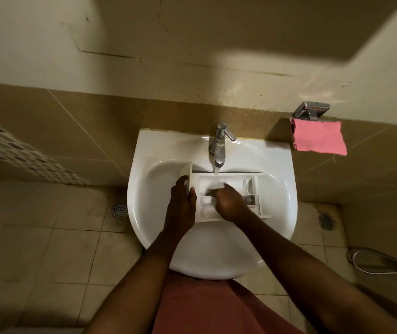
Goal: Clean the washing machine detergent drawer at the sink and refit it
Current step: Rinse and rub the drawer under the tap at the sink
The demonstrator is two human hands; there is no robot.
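White ceramic wall-hung sink, rounded front, straight back edge against tan wall tiles; basin open and bare along its front and right rim.

White plastic detergent drawer, rectangular, several compartments: lies lengthwise across the middle of the basin, front panel toward the sink's left edge and raised, far end close to the right inner wall. Room remains between drawer and front rim.

Pink cloth, rectangular, frayed: hangs from a chrome wall holder beyond the sink's right back corner, well apart from the basin.

Chrome single-lever tap: centred on the back edge, spout over the drawer's rear wall, a stream of water falling onto it.

Left hand: fingers clamped around the drawer's front panel, thumb on the inner side.

Right hand: inside the drawer's middle compartments, fingers curled together and blurred; whether they grip anything cannot be told.

Two round floor drains, one either side of the sink.
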